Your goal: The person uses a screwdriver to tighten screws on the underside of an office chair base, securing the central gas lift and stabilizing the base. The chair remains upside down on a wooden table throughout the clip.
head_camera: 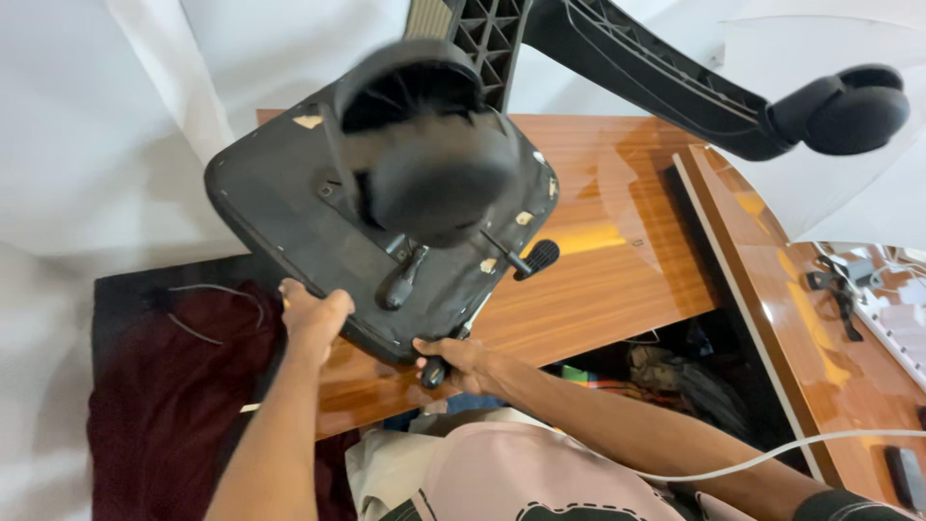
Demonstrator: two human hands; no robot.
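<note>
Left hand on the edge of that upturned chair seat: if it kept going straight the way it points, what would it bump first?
The left hand already grips the rim of the black chair seat, so it would press into the seat's underside straight away. Further along that line sits the lever, though depth is hard to judge.

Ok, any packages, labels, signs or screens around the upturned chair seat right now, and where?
Dark flat device, perhaps a phone: lower right on the wooden desk, rectangular, black, screen dark.
Small pale stickers: on the black chair seat underside, torn, cream-coloured.
No packages or signs in view.
</note>
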